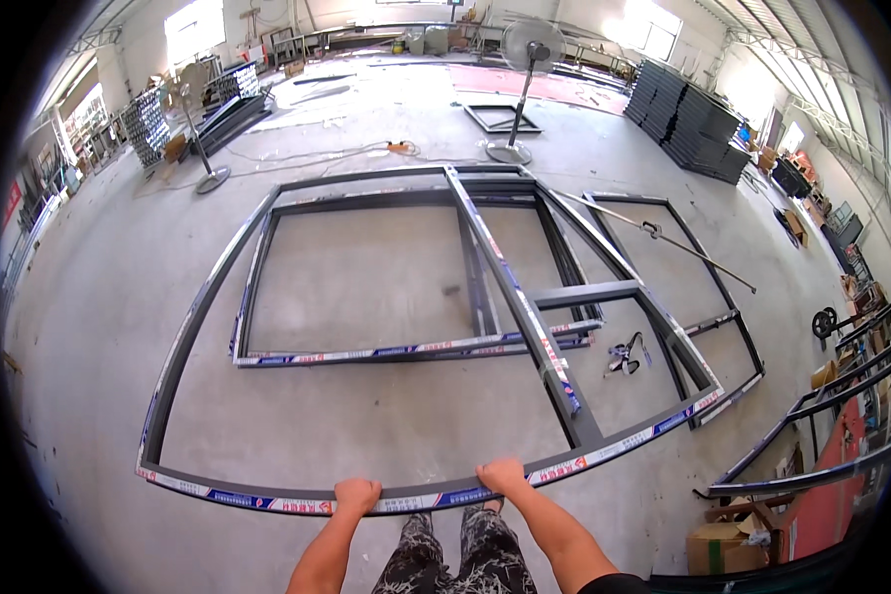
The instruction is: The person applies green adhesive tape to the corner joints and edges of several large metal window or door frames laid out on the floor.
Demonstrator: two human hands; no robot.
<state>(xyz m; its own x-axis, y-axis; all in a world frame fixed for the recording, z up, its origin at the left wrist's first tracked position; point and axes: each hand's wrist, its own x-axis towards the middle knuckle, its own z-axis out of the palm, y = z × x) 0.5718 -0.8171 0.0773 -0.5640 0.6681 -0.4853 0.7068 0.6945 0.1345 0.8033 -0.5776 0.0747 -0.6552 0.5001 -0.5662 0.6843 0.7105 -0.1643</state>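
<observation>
A large dark grey window frame (267, 491), its bars covered in places by printed protective film, spans the middle of the view. My left hand (357, 494) is closed around its near bar, left of centre. Further right on the same bar, my right hand (502, 477) grips it too. A long divider bar (510, 287) runs from the near side to the far side, and a short crossbar (584, 294) joins it on the right. Below and beyond lies a second, smaller frame (366, 353), partly hidden by the first.
Right of them lies another frame (738, 337), with a long metal bar clamp (698, 253) across it. Tangled straps or tools (625, 354) lie on the floor. A pedestal fan (510, 151) stands beyond, a second fan (212, 179) to the left. Dark stacked frames (685, 121) and a cardboard box (720, 547) are right.
</observation>
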